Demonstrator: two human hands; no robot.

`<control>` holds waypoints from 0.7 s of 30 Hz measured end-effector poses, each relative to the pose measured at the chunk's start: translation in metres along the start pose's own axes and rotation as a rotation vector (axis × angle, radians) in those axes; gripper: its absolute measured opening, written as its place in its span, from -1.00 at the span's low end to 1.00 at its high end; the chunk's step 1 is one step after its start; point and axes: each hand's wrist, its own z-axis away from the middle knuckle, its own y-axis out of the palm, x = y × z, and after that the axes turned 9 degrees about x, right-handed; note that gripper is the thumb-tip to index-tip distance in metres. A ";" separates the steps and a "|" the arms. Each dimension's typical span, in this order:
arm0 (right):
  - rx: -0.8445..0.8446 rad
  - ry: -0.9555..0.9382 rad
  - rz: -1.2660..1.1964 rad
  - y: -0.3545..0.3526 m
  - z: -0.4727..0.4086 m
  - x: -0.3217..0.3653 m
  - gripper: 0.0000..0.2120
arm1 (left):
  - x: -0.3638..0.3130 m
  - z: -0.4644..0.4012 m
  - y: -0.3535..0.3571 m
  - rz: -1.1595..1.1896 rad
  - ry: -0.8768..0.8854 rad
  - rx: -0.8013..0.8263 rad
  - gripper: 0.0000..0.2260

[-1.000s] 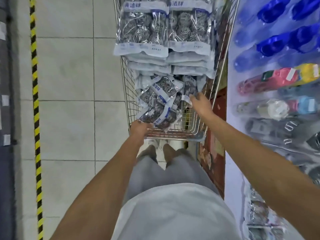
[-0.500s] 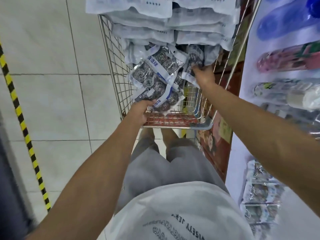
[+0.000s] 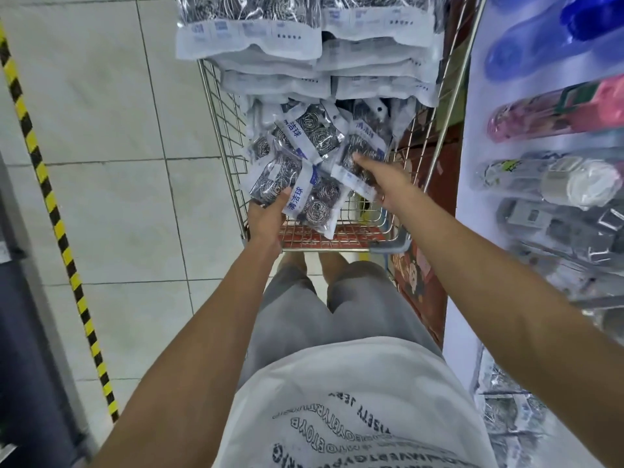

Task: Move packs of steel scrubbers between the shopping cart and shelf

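Gripped in the left hand is a bundle of clear plastic packs of steel scrubbers with blue-and-white labels, held above the near end of the wire shopping cart. One more pack is pinched by the right hand. Many packs remain stacked in the cart; a few packs are seen on the white shelf at right, so much transfer appears left.

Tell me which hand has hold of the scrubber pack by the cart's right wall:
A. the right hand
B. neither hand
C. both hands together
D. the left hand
A: the right hand grips the scrubber pack near the right wall of the cart, while the left hand holds a separate bundle of packs.
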 end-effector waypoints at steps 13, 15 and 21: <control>0.080 0.060 -0.309 -0.002 0.000 0.000 -0.58 | -0.035 -0.005 0.004 0.038 -0.027 0.198 -0.57; 0.059 0.056 -0.349 -0.001 0.003 0.002 -0.55 | -0.042 -0.003 0.004 0.008 -0.027 0.218 -0.49; 0.106 0.050 -0.480 -0.005 0.040 -0.007 -0.63 | -0.058 0.027 0.004 -0.034 -0.008 0.275 -0.55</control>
